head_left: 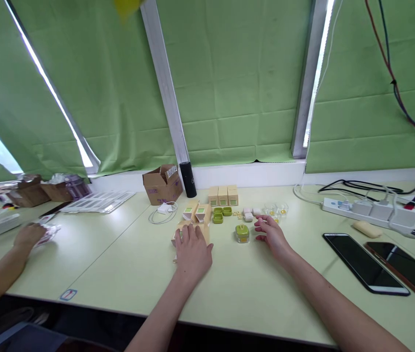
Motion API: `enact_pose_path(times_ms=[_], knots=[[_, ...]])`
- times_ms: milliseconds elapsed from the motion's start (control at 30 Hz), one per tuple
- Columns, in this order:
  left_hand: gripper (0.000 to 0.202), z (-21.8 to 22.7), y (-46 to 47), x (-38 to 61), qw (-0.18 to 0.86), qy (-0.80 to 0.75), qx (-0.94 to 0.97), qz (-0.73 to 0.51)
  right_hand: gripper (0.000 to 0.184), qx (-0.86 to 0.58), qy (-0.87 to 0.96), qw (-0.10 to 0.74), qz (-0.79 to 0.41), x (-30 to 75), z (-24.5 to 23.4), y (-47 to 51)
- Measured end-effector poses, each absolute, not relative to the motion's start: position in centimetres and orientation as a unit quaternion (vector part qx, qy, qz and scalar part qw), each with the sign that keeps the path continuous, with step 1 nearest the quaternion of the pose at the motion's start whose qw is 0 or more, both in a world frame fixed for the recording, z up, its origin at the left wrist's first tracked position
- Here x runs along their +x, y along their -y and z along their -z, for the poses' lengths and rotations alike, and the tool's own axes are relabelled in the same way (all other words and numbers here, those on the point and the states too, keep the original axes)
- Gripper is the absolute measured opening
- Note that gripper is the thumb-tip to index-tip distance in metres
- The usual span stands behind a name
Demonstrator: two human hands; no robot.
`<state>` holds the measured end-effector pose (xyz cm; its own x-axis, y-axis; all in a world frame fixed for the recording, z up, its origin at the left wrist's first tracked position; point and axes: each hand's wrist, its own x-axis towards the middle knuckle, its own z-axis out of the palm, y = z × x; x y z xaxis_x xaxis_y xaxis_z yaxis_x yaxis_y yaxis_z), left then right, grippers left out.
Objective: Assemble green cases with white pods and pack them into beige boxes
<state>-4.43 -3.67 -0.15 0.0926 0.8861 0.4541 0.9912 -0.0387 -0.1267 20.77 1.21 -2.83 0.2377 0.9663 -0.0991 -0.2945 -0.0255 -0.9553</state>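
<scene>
My left hand lies palm down over small tan cardboard boxes, its fingers spread on them; part of what lies beneath is hidden. Two boxes with open flaps stand just beyond its fingertips. My right hand is open, fingers apart and holding nothing that I can see. Left of its fingertips, and apart from them, sits a small clear container with a green lid. Farther back are several small green square cups, white pieces, tiny yellow pieces and clear cups with yellow centres.
Tan boxes stand in a row behind, near a black cylinder and a brown carton. A white cable lies at left. Two phones and a power strip are at right. Another person's hand works at far left.
</scene>
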Motion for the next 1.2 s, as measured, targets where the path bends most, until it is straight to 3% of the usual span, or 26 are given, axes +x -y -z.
enact_pose_path(times_ms=[167,400,633,967,1200], knots=[[0.044,0.1,4.6,-4.0,0.196,0.658,-0.714,0.135,0.035,-0.498,0.341,0.608,-0.516,20.8,2.8,-1.1],[0.061,0.1,4.8,-3.6,0.178,0.663,-0.713,0.145,0.039,-0.496,0.349,0.607,-0.513,20.6,2.4,-0.7],[0.057,-0.8,5.6,-3.8,0.172,0.665,-0.714,0.134,0.042,-0.482,0.395,0.616,-0.481,20.6,1.9,-0.2],[0.037,-3.2,4.9,-1.1,0.255,0.524,-0.729,0.359,0.049,-0.419,0.570,0.594,-0.383,19.3,0.8,1.5],[0.036,-2.5,2.6,2.1,0.312,0.387,-0.760,0.419,0.053,-0.369,0.593,0.610,-0.375,17.3,0.9,2.6]])
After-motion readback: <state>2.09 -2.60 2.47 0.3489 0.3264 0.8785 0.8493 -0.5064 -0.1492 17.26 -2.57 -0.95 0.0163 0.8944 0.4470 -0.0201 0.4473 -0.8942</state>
